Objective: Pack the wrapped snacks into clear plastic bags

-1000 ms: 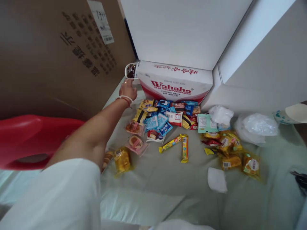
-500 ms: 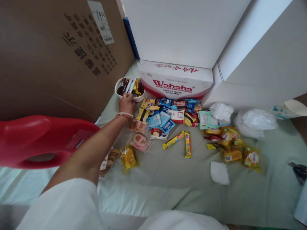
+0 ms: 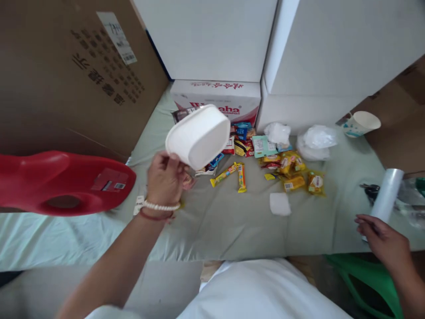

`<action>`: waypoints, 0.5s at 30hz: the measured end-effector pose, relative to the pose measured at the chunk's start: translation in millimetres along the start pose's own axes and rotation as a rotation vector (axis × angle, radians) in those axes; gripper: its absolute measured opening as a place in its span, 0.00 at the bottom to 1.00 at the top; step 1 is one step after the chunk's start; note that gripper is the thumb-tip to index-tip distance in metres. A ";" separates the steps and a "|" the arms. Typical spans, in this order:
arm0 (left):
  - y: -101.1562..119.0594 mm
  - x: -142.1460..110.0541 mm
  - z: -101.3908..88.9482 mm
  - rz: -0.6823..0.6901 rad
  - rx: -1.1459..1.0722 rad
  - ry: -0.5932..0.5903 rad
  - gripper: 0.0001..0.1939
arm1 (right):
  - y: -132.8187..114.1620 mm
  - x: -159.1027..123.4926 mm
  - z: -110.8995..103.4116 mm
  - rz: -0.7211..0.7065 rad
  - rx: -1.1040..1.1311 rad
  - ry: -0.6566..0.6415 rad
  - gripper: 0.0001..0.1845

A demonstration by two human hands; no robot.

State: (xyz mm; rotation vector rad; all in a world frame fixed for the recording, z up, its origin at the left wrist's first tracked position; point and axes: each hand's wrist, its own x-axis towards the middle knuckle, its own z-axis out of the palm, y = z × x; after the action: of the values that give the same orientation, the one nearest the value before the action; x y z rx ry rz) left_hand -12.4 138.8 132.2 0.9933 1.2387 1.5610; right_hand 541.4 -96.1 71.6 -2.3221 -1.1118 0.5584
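My left hand (image 3: 168, 177) grips the rim of a white plastic bowl (image 3: 199, 135). The bowl is tipped over, its underside towards me, so its inside is hidden. A dark packet (image 3: 183, 114) shows beyond the bowl's far rim. Below and beyond it lie wrapped snacks (image 3: 245, 133), partly covered from view, and two yellow snack sticks (image 3: 242, 178). At the right, my right hand (image 3: 383, 241) has curled fingers, close to the lower end of a clear plastic film roll (image 3: 388, 192). Whether it holds anything is hard to see.
Behind the snacks stands a Wahaha water carton (image 3: 215, 91). A large cardboard box (image 3: 109, 66) and a red plastic container (image 3: 83, 181) are at left. Yellow packets (image 3: 294, 181), a white napkin (image 3: 280, 204), plastic bags (image 3: 317, 141) and a paper cup (image 3: 361, 124) lie to the right.
My left hand has lifted the bowl off the cloth, brought it nearer and tipped it. My right hand has come into view at the right. The view has shifted rightward.
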 end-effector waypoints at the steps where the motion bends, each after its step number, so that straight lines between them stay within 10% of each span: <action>1: -3.4 5.5 23.5 -0.139 -0.188 0.014 0.15 | 3.7 -2.7 -0.3 -0.004 0.021 -0.001 0.11; 7: -22.1 11.0 114.0 -0.597 -0.645 0.013 0.15 | -5.3 -24.2 -7.1 0.044 0.117 0.047 0.14; 11: -30.1 -61.0 153.8 -0.771 -0.655 -0.218 0.11 | -55.4 -37.9 -0.4 0.031 0.625 0.119 0.21; 15: -50.2 -152.8 193.2 -1.017 -0.595 -0.461 0.22 | -92.2 -54.1 7.5 0.105 1.083 -0.178 0.34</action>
State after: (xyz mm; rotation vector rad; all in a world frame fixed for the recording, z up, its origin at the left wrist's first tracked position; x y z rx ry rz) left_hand 222.2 51.5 108.4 0.2052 0.6739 0.7306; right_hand 451.0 -87.6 128.5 -1.3884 -0.5109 1.0852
